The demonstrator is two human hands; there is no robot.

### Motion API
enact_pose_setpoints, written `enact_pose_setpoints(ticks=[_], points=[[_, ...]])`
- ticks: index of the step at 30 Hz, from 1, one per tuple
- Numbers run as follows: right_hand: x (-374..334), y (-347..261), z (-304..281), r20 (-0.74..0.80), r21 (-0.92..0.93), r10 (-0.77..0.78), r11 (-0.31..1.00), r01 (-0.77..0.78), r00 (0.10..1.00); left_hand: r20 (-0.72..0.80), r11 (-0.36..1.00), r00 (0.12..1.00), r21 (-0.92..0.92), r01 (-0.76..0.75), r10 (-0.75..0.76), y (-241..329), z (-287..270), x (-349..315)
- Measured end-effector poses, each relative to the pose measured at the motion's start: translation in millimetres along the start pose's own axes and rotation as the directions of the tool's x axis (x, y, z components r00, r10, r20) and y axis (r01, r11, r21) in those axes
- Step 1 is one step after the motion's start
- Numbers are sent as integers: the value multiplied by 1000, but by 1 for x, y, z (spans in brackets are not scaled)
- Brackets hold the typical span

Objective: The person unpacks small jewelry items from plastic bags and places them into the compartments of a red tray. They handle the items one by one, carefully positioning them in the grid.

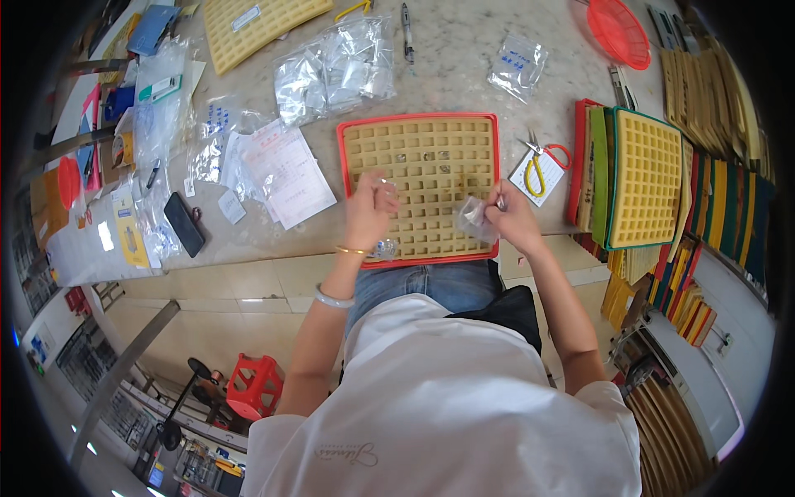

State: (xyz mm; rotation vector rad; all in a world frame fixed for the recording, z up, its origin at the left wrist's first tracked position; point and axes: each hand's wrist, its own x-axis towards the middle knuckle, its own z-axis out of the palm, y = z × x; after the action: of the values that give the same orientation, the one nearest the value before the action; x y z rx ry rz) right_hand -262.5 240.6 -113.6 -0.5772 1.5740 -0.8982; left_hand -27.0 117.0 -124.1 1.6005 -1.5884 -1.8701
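A compartment tray (pixel 497 141) with a red rim and beige grid of square cells lies at the table's near edge, in front of me. A few cells in its upper and right parts hold small items too tiny to name. My right hand (pixel 515 217) is closed on a small clear plastic bag (pixel 472 217), which hangs over the tray's right side. Above the left side of the grid is my left hand (pixel 371 215), its fingers bent and smeared by motion, so its grip is unclear. Beside my left wrist, another small clear bag (pixel 383 248) rests on the tray's lower left corner.
Yellow-handled scissors (pixel 534 166) lie on a white card right of the tray. To the left are paper slips (pixel 290 178) and a dark phone (pixel 184 224). Clear bags (pixel 335 74) and a pen (pixel 407 33) lie beyond. Stacked trays (pixel 646 178) stand right; a red basket (pixel 617 33) sits behind.
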Motion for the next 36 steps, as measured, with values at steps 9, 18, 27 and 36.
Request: enact_pose_setpoints(ticks=[9, 18, 27, 36], points=[[21, 5, 40, 138, -263, -110, 954, 144, 984, 23, 627, 830, 643, -440, 558, 5, -8, 37], [34, 0, 34, -55, -631, -347, 739, 237, 936, -84, 657, 765, 577, -485, 638, -9, -10, 28], [65, -14, 47, 110, -889, -502, 336, 311, 858, -160, 781, 878, 546, -302, 451, -7, -26, 12], [77, -19, 55, 156, -968, -309, 139, 207, 938, 186, 596, 883, 677, -433, 431, -43, -30, -63]])
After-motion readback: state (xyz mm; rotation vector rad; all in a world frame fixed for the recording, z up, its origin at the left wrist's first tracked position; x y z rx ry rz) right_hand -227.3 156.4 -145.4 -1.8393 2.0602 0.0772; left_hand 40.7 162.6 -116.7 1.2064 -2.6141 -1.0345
